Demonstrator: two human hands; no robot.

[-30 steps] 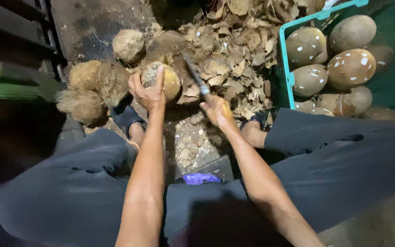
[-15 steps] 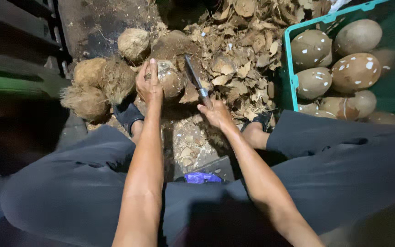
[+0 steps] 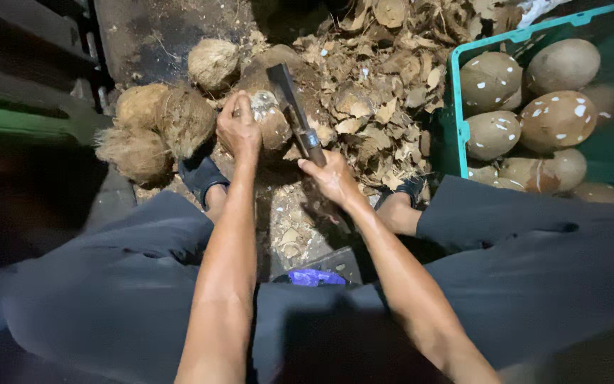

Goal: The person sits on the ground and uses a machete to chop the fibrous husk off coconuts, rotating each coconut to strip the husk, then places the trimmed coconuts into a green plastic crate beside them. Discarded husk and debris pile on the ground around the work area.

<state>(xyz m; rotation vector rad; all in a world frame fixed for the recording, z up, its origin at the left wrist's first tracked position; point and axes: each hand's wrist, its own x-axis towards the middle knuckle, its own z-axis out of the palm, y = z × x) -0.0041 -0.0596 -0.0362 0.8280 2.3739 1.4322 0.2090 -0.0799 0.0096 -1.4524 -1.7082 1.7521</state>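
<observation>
Now the left hand (image 3: 238, 131) is gripping a coconut (image 3: 270, 119) on the husk-strewn ground (image 3: 378, 107), while the right hand (image 3: 330, 176) is clenching a cleaver (image 3: 293, 107), its blade seemingly touching the shell.

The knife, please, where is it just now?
In the head view the knife is centre, in the right hand, its blade beside the coconut that the left hand holds.

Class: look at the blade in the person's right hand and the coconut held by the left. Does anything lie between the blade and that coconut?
Nothing visible does. The right hand holds the blade right beside the coconut gripped by the left hand; husk scraps lie to the blade's other side.
</observation>
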